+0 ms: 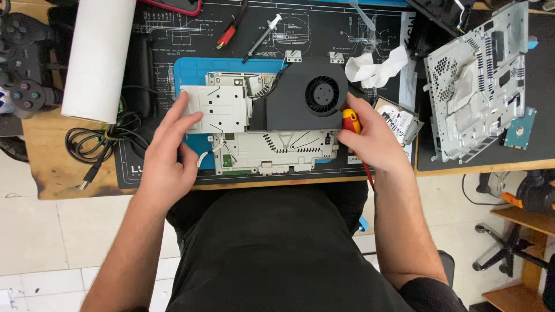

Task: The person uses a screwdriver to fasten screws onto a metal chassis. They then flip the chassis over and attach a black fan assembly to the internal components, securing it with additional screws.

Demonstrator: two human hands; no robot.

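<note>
A console board assembly (272, 151) with metal shielding lies on a blue mat (188, 72) at the desk's front. A black fan and heatsink unit (300, 98) sits on its upper right. My left hand (170, 150) rests at the assembly's left edge, fingers spread and touching the pale metal plate (217, 107). My right hand (370, 138) is at the right edge of the fan unit, closed around a red and yellow screwdriver (350, 121) whose shaft points down toward me.
A white paper roll (95, 55) stands at the left beside game controllers (23, 63) and a coiled black cable (95, 141). A perforated metal chassis (477, 81), a hard drive (399, 121), crumpled tissue (376, 69), a syringe (263, 37) and a small red tool (226, 36) lie around.
</note>
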